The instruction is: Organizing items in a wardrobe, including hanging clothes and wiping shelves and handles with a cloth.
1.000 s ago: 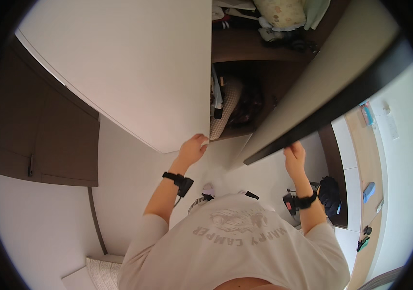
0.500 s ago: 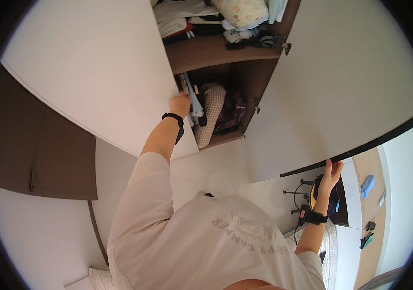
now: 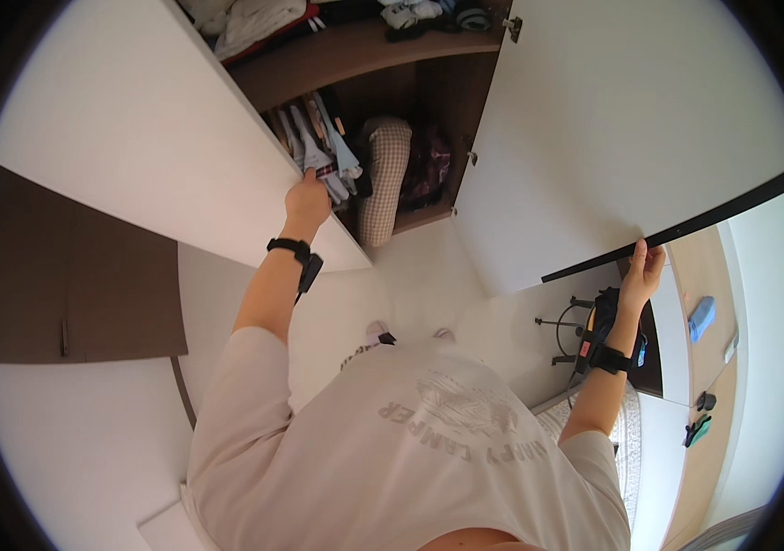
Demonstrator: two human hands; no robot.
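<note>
My left hand (image 3: 307, 204) is closed on the free edge of the white left wardrobe door (image 3: 135, 138), its fingers curled round to the inner side and partly hidden. At the right, my right hand (image 3: 642, 274) pinches the dark-trimmed edge of the right wardrobe door (image 3: 612, 138). Both doors stand apart. Between them, hanging clothes (image 3: 314, 142) fill the left of the lower compartment. A beige checked cushion-like roll (image 3: 385, 179) stands upright beside them, and a dark maroon bundle (image 3: 428, 165) lies to its right.
Folded clothes (image 3: 263, 23) lie on the brown shelf (image 3: 346, 64) above. Brown cabinet doors (image 3: 70, 275) are at the left. A wheeled chair (image 3: 585, 321) stands beneath my right hand. A blue item (image 3: 701, 318) lies on the wooden desk (image 3: 699, 266). Pale floor (image 3: 428, 285) runs between the doors.
The left door has swung further left with my left hand, so more hanging clothes show. The view has tipped downward, bringing my feet into sight. My right hand remains on the right door's edge.
</note>
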